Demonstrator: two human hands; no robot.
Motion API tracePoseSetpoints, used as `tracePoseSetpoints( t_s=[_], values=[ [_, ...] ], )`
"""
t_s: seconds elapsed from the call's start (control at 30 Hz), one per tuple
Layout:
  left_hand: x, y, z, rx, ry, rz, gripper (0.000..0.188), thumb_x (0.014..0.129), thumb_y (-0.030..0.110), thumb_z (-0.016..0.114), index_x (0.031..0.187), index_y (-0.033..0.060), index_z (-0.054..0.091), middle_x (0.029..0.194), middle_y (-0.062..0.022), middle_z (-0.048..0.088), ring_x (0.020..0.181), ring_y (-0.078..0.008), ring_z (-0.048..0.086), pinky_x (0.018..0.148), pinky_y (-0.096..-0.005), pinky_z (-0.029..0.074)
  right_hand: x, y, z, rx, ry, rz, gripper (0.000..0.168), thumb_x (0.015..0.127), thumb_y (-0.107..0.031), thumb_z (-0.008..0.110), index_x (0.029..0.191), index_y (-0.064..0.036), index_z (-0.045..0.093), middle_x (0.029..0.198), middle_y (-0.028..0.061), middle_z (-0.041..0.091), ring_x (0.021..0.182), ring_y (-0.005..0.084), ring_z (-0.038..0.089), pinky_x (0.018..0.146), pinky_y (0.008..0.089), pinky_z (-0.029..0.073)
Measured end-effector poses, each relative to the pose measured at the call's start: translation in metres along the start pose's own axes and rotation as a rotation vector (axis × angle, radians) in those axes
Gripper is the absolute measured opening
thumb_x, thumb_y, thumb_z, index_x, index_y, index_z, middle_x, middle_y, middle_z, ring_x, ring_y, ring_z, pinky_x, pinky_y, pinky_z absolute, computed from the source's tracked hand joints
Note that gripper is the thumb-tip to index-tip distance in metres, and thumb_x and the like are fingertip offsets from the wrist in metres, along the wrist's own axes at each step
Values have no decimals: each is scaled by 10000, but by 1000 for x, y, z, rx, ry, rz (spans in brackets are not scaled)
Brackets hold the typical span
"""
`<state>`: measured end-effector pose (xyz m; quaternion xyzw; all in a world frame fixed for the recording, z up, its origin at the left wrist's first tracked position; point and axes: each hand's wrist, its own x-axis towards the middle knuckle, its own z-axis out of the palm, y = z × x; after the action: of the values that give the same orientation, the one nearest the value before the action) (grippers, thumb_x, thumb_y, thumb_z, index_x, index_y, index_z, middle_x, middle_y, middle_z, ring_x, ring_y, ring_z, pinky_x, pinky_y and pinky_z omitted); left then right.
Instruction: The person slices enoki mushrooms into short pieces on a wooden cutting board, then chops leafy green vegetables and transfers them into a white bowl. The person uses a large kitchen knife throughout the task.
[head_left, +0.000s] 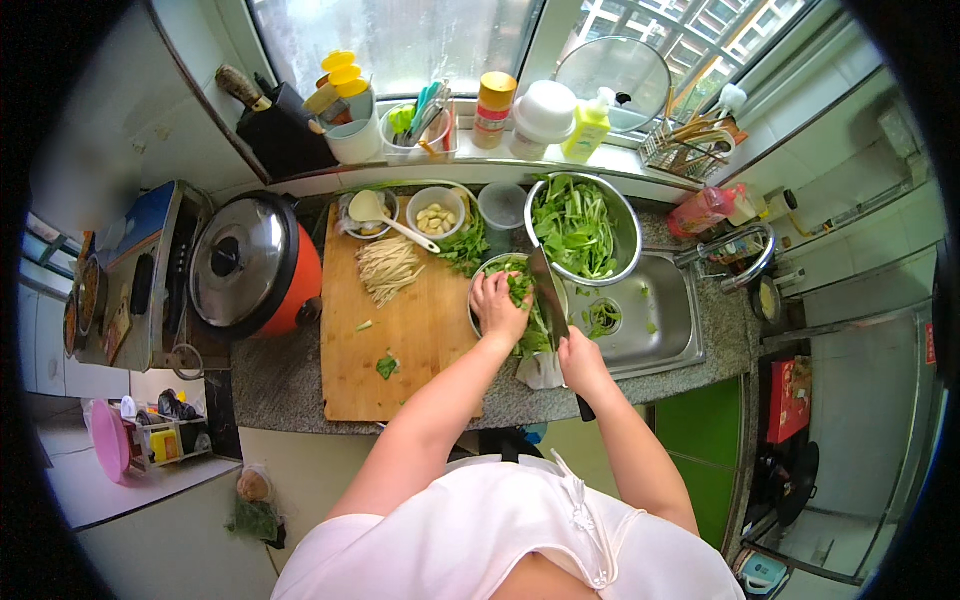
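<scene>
My left hand (504, 307) presses its fingers over chopped leafy greens (519, 289) above a bowl (474, 306) at the board's right edge. Its palm side is hidden. A broad-bladed kitchen knife (551, 296) is in my right hand (581, 361), its blade beside the greens and its black handle end showing below the fist. More greens fill a steel basin (634, 217) just beyond the blade. On the wooden cutting board (360, 352) lie a pile of enoki mushrooms (388, 268) and a leaf scrap (387, 366).
A steel sink (656, 307) with leaf scraps is at right, below a faucet (761, 244). Behind the board stand a bowl of peeled garlic (436, 214), a ladle (367, 206) and a clear cup (502, 206). A red cooker (289, 285) stands left; a knife block (281, 135) is behind.
</scene>
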<state>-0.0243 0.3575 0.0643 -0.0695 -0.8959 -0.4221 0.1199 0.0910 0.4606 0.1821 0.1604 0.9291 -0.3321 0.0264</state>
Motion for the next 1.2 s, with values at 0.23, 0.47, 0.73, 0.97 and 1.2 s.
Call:
tracePoseSetpoints(
  t_s=[0.23,0.47,0.73,0.97,1.2],
  values=[
    [4,-8,7,175,-310,25,629,836,368,662,1358,116,417,1338,-108,423,1328,-327,287,1114,-489,191,-3,33,-28,33,-34,73,189,932,-128,483,1060,-14,561,888,286,622,883,484,576,744,518,464],
    [20,1,-28,33,-371,62,906,732,504,738,1443,140,310,1388,-154,355,1335,-328,297,1128,-510,191,-18,46,-41,100,58,32,156,946,-123,498,1040,-11,553,789,219,617,735,404,599,668,426,474],
    [17,-1,-47,-33,-265,241,486,959,412,470,1369,151,482,1413,-184,407,1353,-388,306,1155,-498,169,-37,52,-46,162,56,71,195,925,-119,498,1076,-6,549,891,282,622,876,481,578,730,502,466],
    [10,-18,-15,251,-595,230,536,974,201,424,1488,145,281,1561,-108,219,1440,-344,168,1178,-476,126,-59,57,-45,136,113,76,190,946,-140,490,1073,-20,564,840,218,632,769,404,605,698,429,484],
    [34,12,-46,-6,-630,265,614,954,278,457,1516,187,227,1591,-114,125,1470,-333,42,1167,-507,10,-74,51,-48,205,145,70,184,945,-143,501,1062,-16,564,801,202,625,718,352,609,662,415,478]
  ],
)
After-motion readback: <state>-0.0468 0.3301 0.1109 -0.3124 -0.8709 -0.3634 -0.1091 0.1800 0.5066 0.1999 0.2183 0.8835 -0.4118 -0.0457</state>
